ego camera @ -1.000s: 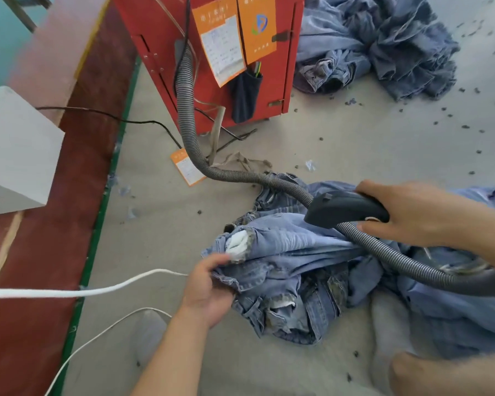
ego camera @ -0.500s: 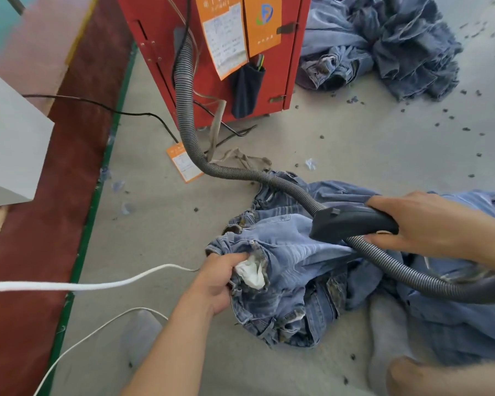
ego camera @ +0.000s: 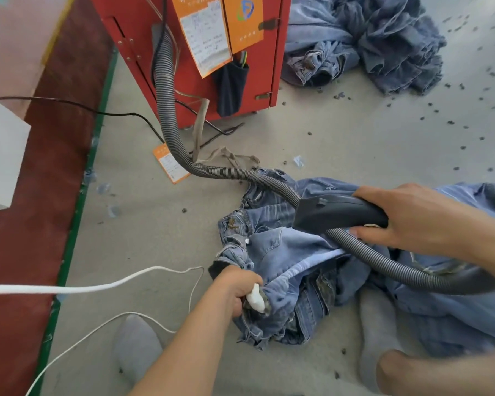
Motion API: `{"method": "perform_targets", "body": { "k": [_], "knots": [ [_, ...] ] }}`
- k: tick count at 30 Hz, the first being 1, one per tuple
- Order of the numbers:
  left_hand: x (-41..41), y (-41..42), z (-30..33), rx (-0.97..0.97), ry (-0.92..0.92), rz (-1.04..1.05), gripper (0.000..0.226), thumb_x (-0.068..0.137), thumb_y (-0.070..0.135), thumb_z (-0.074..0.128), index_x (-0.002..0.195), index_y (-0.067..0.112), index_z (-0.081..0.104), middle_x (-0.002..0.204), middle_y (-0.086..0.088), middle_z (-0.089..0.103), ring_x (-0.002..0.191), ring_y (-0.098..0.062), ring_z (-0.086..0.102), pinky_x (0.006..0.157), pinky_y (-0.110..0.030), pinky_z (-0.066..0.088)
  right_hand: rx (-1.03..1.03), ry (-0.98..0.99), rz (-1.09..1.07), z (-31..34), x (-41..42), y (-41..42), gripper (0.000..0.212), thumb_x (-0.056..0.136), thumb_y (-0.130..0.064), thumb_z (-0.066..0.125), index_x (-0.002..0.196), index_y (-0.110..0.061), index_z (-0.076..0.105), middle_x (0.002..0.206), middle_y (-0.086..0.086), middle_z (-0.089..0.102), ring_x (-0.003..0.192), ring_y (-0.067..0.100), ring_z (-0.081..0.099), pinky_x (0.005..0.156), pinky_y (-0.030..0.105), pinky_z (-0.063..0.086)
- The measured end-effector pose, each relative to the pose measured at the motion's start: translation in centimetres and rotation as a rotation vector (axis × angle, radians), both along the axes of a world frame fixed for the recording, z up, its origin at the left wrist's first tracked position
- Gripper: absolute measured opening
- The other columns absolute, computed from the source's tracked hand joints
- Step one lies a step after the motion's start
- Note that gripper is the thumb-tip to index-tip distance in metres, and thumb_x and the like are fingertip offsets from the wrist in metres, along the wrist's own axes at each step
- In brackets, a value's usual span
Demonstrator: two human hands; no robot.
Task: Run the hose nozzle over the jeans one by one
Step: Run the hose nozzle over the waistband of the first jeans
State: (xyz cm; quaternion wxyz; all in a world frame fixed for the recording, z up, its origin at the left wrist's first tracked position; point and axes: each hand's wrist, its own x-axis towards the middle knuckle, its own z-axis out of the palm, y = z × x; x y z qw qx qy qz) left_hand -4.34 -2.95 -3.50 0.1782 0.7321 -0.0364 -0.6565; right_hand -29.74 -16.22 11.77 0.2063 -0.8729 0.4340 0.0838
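A crumpled pair of light blue jeans (ego camera: 292, 252) lies on the grey floor in front of me. My left hand (ego camera: 237, 290) grips its waistband together with a white pocket lining (ego camera: 256, 298). My right hand (ego camera: 412, 221) holds the black hose nozzle (ego camera: 335, 212) just above the jeans. The ribbed grey hose (ego camera: 166, 110) runs from the nozzle up to the red machine (ego camera: 257, 67), and a second stretch of hose loops under my right arm. More blue denim (ego camera: 455, 315) lies under my right forearm.
A heap of jeans (ego camera: 366, 41) lies at the back right beside the red machine. Dark lint specks dot the floor (ego camera: 355, 144). White cords (ego camera: 69, 288) cross the lower left. A red mat (ego camera: 40, 195) with a green edge borders the left. My socked feet (ego camera: 137, 347) rest on the floor.
My left hand has pulled the waistband and white lining toward me and down. The nozzle in my right hand stayed over the jeans, shifting slightly right.
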Motion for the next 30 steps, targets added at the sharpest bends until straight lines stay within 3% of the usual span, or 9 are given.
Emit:
{"method": "perform_targets", "body": {
  "k": [3,6,9,11,14,17,21,26,30],
  "knots": [
    [0.3,-0.2,0.4,-0.041,0.151,0.175,0.007,0.091,-0.012,0.061,0.089,-0.007,0.066,0.079,-0.022,0.067,0.063,-0.029,0.066,0.07,-0.046,0.058,-0.041,-0.003,-0.014,0.1,-0.4,-0.1,0.041,0.076,-0.082,0.046,0.092,-0.045,0.048,0.055,-0.014,0.057,0.049,0.004,0.056,0.048,0.029,0.049],
    [0.6,-0.9,1.2,-0.202,0.274,0.405,0.008,0.095,-0.004,0.063,0.096,-0.009,0.069,0.084,-0.024,0.072,0.066,-0.031,0.071,0.062,-0.042,0.062,-0.057,-0.011,-0.021,0.6,-0.7,0.0,0.039,0.078,-0.078,0.05,0.093,-0.043,0.049,0.056,-0.013,0.057,0.051,0.004,0.056,0.05,0.029,0.048],
    [-0.1,-1.8,2.0,-0.369,0.341,0.535,0.02,0.098,0.005,0.063,0.11,-0.01,0.069,0.105,-0.029,0.073,0.092,-0.038,0.072,0.087,-0.053,0.06,-0.059,-0.006,-0.037,1.3,-1.2,0.1,0.03,0.081,-0.073,0.055,0.097,-0.048,0.049,0.059,-0.016,0.061,0.052,0.002,0.057,0.05,0.028,0.047],
    [-0.9,-2.3,2.7,-0.403,0.331,0.51,0.022,0.092,0.009,0.072,0.106,-0.009,0.071,0.103,-0.025,0.074,0.091,-0.036,0.071,0.092,-0.053,0.057,-0.061,-0.017,-0.049,1.9,-1.4,0.2,0.035,0.078,-0.078,0.05,0.097,-0.05,0.049,0.062,-0.018,0.063,0.053,0.004,0.058,0.049,0.026,0.045],
    [-2.1,-3.0,3.7,-0.346,0.314,0.361,0.008,0.084,-0.008,0.074,0.08,-0.005,0.068,0.076,-0.018,0.067,0.06,-0.024,0.067,0.062,-0.034,0.059,-0.078,-0.048,-0.073,2.3,-1.5,0.1,0.047,0.072,-0.084,0.038,0.097,-0.047,0.05,0.069,-0.023,0.063,0.059,0.004,0.06,0.047,0.029,0.045],
    [-2.3,-3.3,3.8,-0.311,0.31,0.346,0.027,0.083,-0.022,0.056,0.064,-0.003,0.058,0.071,-0.013,0.054,0.049,-0.022,0.058,0.049,-0.028,0.053,-0.141,0.018,-0.049,2.4,-1.7,0.2,0.051,0.074,-0.088,0.033,0.097,-0.045,0.048,0.055,-0.012,0.056,0.047,0.005,0.054,0.049,0.035,0.05],
    [-1.0,-3.8,4.2,-0.361,0.389,0.396,0.033,0.086,-0.017,0.051,0.059,0.0,0.058,0.064,-0.011,0.054,0.048,-0.024,0.06,0.049,-0.029,0.056,-0.209,0.13,0.023,2.2,-2.5,0.2,0.045,0.081,-0.084,0.03,0.101,-0.047,0.046,0.06,-0.019,0.054,0.048,0.0,0.051,0.046,0.031,0.05],
    [-0.7,-3.2,5.0,-0.437,0.409,0.308,0.015,0.085,-0.019,0.053,0.074,-0.009,0.058,0.078,-0.016,0.057,0.061,-0.031,0.061,0.056,-0.035,0.057,-0.1,0.074,-0.028,2.3,-2.9,-0.1,0.046,0.077,-0.081,0.041,0.104,-0.046,0.053,0.059,-0.016,0.06,0.05,0.002,0.056,0.05,0.034,0.052],
    [-1.1,-2.7,5.4,-0.49,0.386,0.223,0.021,0.085,-0.021,0.053,0.069,-0.012,0.063,0.072,-0.018,0.06,0.058,-0.03,0.064,0.056,-0.034,0.056,-0.026,-0.021,0.032,1.9,-0.7,0.3,0.04,0.079,-0.073,0.05,0.102,-0.041,0.054,0.082,-0.035,0.061,0.07,0.001,0.061,0.051,0.03,0.049]
  ]
}}
